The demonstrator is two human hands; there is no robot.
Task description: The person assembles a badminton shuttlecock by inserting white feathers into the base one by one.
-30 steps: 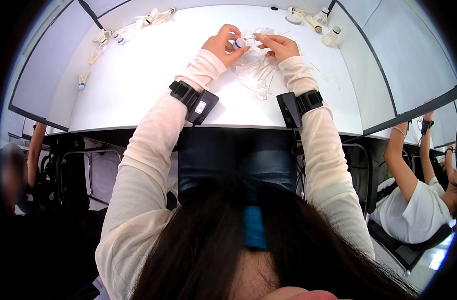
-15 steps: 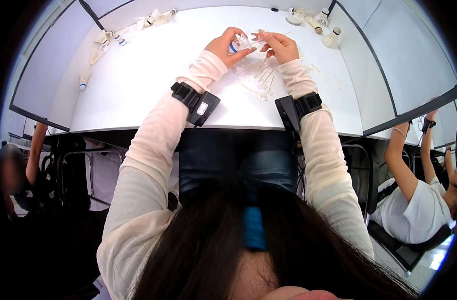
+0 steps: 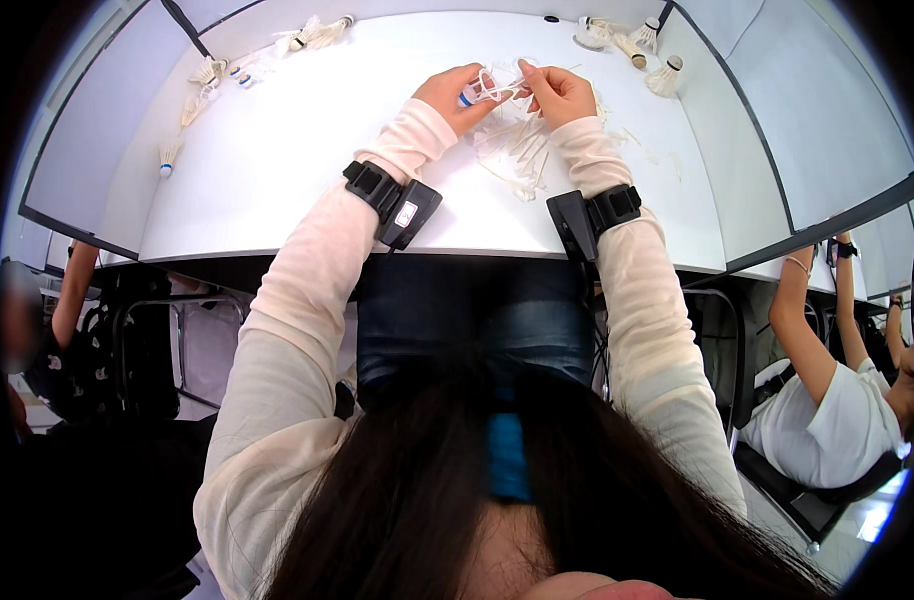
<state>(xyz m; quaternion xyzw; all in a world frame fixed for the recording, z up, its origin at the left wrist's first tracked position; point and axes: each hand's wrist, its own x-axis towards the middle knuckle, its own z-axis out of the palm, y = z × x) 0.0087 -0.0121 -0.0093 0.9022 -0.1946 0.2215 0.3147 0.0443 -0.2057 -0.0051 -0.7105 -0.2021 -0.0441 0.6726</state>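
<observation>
Shifting slightly leftward since a second ago, the blue-banded shuttlecock point(image 3: 467, 98) is now showing more of its looped white skirt, while the right hand point(image 3: 564, 97) is curling its fingers tighter. In the head view, the left hand point(image 3: 445, 98) is wrapping thumb and fingers part-closed around the banded end, probably steadying it; the right thumb and forefinger are pinching, seemingly on thin white strands point(image 3: 513, 87). Hanging above the white tabletop point(image 3: 277, 180) near loose quills point(image 3: 525, 150), it is looking pale, spindly and largely featherless.
</observation>
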